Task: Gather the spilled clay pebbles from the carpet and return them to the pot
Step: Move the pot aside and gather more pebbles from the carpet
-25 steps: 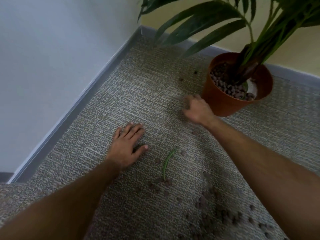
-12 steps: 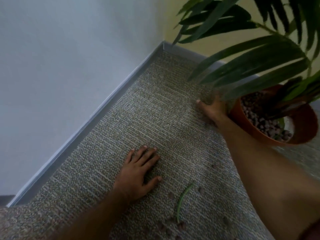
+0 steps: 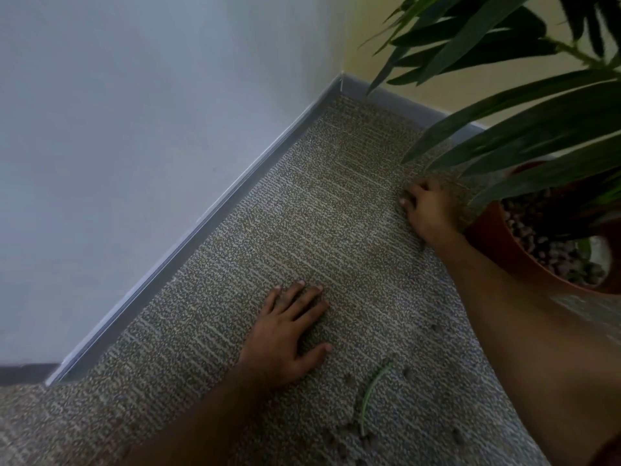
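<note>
Several risks show here, starting with the biggest thing in view. Fronds [image 3: 524, 105] hang low over the working area and hide much of the pot [image 3: 504, 250], so a raised arm could brush them and tip the plant, which would spill more. The pot stands at the right edge, just beside the right forearm; a careless elbow could knock its rim. Carpet [image 3: 336, 203] is speckled and dim, and brown pebbles blend into it, so some may be missed. The left hand [image 3: 285, 334] lies flat with fingers spread and loose, holding nothing, seemingly as a prop; leaning on it could press strays into the pile. The right hand [image 3: 428, 210] is curled against the carpet close by the pot; whether it has a pebble pinched I cannot tell. A fallen leaf [image 3: 371, 395] lies near the left hand. Spilled pebbles [image 3: 349, 378] are scattered around that leaf toward the bottom edge, and they could roll off if swept loosely.
</note>
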